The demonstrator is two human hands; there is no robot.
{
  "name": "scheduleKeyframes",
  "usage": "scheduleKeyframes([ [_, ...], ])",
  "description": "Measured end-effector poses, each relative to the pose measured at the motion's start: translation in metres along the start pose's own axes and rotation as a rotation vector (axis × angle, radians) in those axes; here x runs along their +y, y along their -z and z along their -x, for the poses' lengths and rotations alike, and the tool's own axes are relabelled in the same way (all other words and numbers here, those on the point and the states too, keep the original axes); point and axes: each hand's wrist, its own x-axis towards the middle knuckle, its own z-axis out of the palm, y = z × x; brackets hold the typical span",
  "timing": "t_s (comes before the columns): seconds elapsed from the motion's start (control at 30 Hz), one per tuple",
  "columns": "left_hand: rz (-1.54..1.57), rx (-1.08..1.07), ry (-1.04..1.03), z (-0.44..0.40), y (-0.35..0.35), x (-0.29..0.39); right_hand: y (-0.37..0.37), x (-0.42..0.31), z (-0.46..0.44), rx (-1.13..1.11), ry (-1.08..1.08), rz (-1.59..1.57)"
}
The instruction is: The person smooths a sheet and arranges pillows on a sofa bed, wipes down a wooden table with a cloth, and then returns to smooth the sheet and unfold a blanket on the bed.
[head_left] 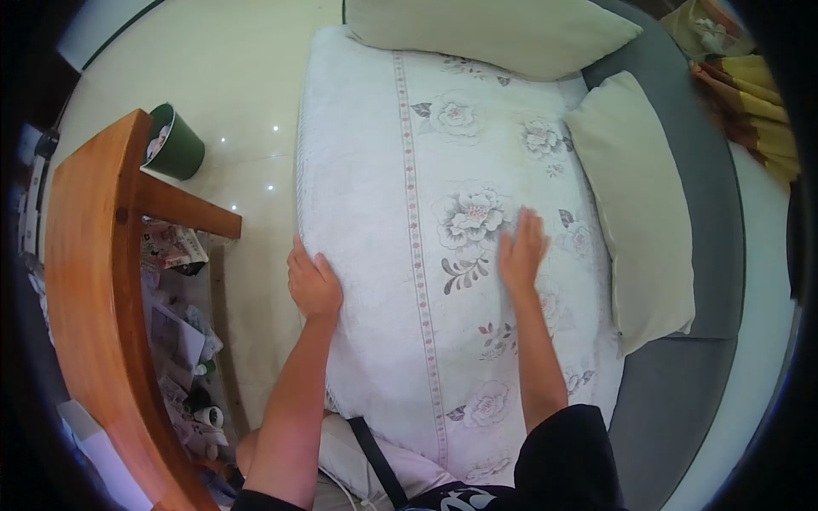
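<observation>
A white sofa cover (358,170) with printed grey flowers and a narrow patterned stripe lies spread over the sofa seat. At its left edge rests my left hand (313,283), fingers stretched out and bent a little over the side. My right hand (523,251) is on or just above the printed flowers near the middle, its fingers extended and the thumb apart. Neither hand holds anything. To the right of my right hand a pale green cushion (639,213) leans against the backrest, and another pale cushion (486,30) lies at the far end.
On the left stands a wooden table (98,281) with papers, bags and small items on a shelf beneath. A green bin (181,146) stands on the tiled floor (256,111) beyond it. The grey sofa back (716,230) runs along the right, near a yellow-brown cloth (754,106).
</observation>
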Motion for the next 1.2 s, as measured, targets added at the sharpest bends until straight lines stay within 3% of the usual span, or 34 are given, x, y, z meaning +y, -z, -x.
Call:
scheduleKeyframes([
  [0.07,-0.005,0.011,0.002,-0.002,-0.001,-0.001,0.005,0.011,-0.016,-0.007,-0.156,0.223],
  [0.17,-0.005,-0.002,0.001,0.0,-0.002,0.003,-0.013,-0.037,0.016,-0.106,0.023,0.255],
  [0.33,-0.003,-0.003,-0.05,-0.005,0.0,-0.006,-0.011,-0.141,0.09,-0.32,0.361,0.028],
  [0.43,-0.031,-0.141,0.219,-0.024,0.01,-0.004,0.005,-0.149,0.112,-0.558,0.58,-0.433],
  [0.47,0.02,-0.061,0.263,-0.023,0.011,0.001,0.011,-0.144,0.113,-0.498,0.554,-0.463],
  [0.57,-0.066,0.02,-0.315,0.0,0.022,0.03,0.025,-0.117,0.085,-0.296,0.427,-0.442],
  [0.63,-0.095,-0.175,-0.563,0.03,0.019,0.067,0.017,-0.079,0.06,-0.221,0.279,-0.205],
  [0.7,-0.089,-0.381,-0.629,0.063,0.002,0.104,0.006,-0.029,0.049,-0.226,0.233,-0.05],
  [0.77,-0.111,-0.407,-0.686,0.087,-0.008,0.13,0.027,-0.003,0.041,-0.258,0.201,0.089],
  [0.87,-0.152,-0.426,-0.711,0.096,-0.017,0.14,0.038,0.061,0.036,-0.128,0.071,0.203],
  [1.07,-0.2,-0.431,-0.716,0.097,-0.019,0.139,0.069,0.163,0.044,-0.032,-0.199,0.235],
  [1.2,-0.168,-0.424,-0.72,0.096,-0.019,0.138,0.081,0.189,0.042,0.039,-0.382,0.257],
])
